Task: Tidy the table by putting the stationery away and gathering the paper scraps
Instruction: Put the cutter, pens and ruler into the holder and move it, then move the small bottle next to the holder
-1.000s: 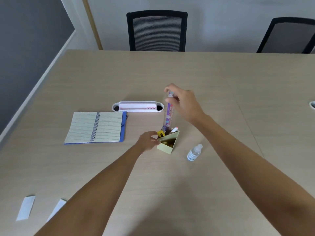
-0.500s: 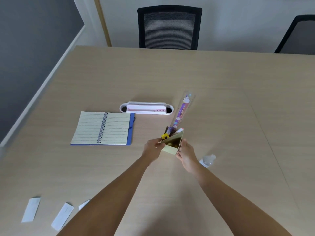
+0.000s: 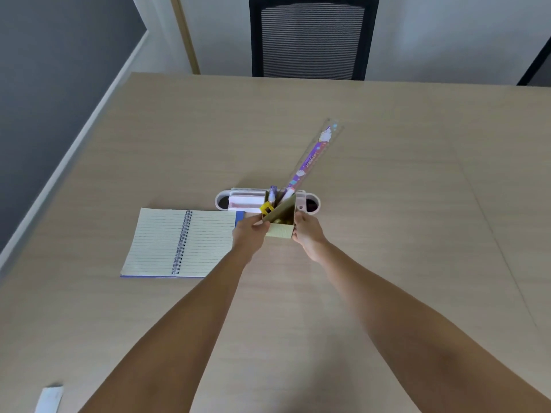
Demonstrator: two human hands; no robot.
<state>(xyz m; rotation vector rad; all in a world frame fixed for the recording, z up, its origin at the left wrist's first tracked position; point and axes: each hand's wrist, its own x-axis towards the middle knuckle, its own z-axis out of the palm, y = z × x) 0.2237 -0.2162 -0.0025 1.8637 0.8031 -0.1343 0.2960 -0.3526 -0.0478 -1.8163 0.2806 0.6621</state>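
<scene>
A pale yellow-green stationery holder [image 3: 280, 231] sits near the table's middle, gripped on both sides: my left hand [image 3: 249, 234] on its left wall, my right hand [image 3: 308, 232] on its right wall. A purple patterned ruler [image 3: 314, 158] leans out of it toward the far right. Two pens [image 3: 280, 194] and a yellow clip [image 3: 266, 208] stick up inside. One white paper scrap [image 3: 49, 399] lies at the near left edge of the view.
An open spiral notebook [image 3: 182, 242] lies left of the holder. A white and pink case [image 3: 238, 201] lies just behind the holder. A black mesh chair [image 3: 311, 37] stands at the far table edge; a second chair [image 3: 539, 64] shows at far right.
My right hand let go of the ruler's top and came down onto the holder's right side. The holder has moved away from me toward the white case. The small bottle is out of view.
</scene>
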